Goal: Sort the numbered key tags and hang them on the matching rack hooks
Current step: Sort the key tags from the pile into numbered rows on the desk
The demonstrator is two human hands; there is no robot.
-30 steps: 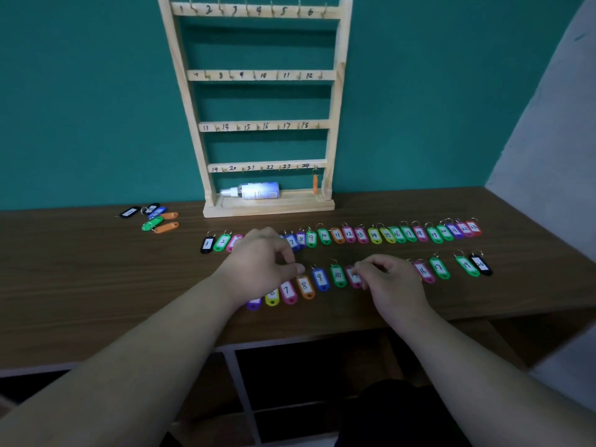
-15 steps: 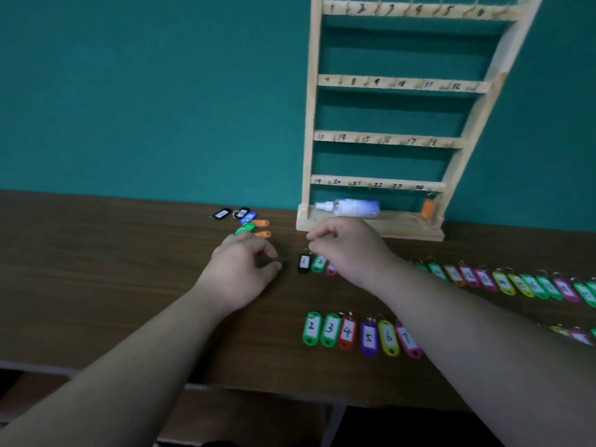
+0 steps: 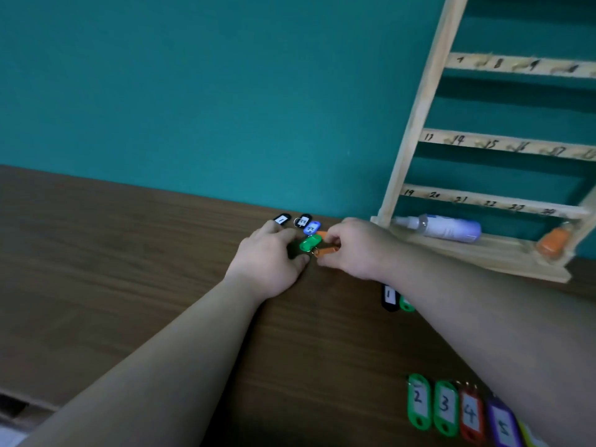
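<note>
A small pile of key tags lies by the wall, left of the wooden rack point(image 3: 419, 101). My left hand point(image 3: 267, 259) curls its thumb and fingers round the left end of a green tag point(image 3: 310, 242). My right hand point(image 3: 351, 250) pinches an orange tag point(image 3: 326, 251) just beside it. A blue tag point(image 3: 312, 227) and two black tags point(image 3: 281, 219) point(image 3: 303, 220) lie behind the hands. Sorted tags 2, 3, 4 and 5 point(image 3: 445, 406) stand in a row at the lower right. A black tag 1 point(image 3: 389, 296) shows beside my right forearm.
A white spray bottle point(image 3: 442, 227) lies on the rack's base, and an orange tag point(image 3: 553, 243) hangs near hook 24. The brown table point(image 3: 129, 269) runs up to the teal wall. My right forearm covers much of the tag rows.
Both hands have left the sorted rows and moved to the loose pile left of the rack. The view has swung left and closer. Fingers now close on the green and orange tags.
</note>
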